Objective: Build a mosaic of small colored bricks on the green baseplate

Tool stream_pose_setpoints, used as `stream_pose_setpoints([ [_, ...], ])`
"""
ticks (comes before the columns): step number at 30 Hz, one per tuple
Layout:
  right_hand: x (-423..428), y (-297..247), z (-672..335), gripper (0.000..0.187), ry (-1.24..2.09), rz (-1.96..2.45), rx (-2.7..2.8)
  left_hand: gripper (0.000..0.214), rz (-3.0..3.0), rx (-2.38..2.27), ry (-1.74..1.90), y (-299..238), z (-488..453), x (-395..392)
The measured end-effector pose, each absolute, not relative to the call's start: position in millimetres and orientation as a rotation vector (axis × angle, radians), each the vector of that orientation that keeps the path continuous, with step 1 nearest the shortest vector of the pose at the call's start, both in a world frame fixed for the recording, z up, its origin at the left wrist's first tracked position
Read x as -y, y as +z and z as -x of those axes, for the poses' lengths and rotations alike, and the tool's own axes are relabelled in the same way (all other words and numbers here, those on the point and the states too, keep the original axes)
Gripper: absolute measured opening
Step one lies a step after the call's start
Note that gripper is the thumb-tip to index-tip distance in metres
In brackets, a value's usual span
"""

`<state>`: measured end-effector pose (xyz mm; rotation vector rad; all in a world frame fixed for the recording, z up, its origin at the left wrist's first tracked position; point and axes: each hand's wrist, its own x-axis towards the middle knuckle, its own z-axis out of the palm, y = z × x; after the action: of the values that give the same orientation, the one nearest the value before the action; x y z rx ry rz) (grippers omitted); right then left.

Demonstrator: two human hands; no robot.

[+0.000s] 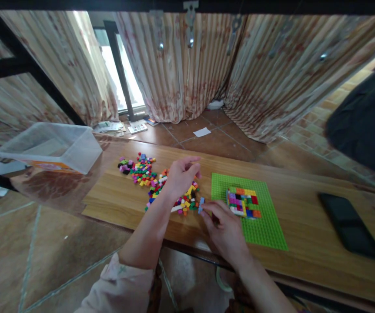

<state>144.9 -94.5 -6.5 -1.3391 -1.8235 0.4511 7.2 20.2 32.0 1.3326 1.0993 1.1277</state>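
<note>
A green baseplate (259, 226) lies on the wooden table (305, 204), with a block of many-coloured small bricks (242, 201) built on its near-left part. A scatter of loose coloured bricks (145, 171) spreads to the left of it. My left hand (182, 176) rests over the scatter's right end, fingers curled; what they hold is hidden. My right hand (225, 228) sits at the baseplate's left edge and pinches a small light-blue brick (201, 205) between thumb and fingertips.
A clear plastic tub (52, 148) stands at the table's left end. A black phone (350, 226) lies at the right. Striped curtains hang behind, and papers lie on the tiled floor (203, 132). A dark blurred shape (366, 121) fills the right edge.
</note>
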Motion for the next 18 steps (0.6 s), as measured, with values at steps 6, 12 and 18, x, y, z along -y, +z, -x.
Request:
stream_pose_setpoints([
  [6,85,-20,-126,0.025,0.389,1.429,1.953,0.036,-1.37,-1.124,1.127,30,-2,-21],
  [12,82,-23,-115,0.024,0.31,1.532,2.057,0.036,-1.382,-1.126,1.098,29,1,-21],
  [18,82,-27,-114,0.018,0.329,1.504,1.979,0.037,-1.376,-1.129,1.084,31,1,-18],
])
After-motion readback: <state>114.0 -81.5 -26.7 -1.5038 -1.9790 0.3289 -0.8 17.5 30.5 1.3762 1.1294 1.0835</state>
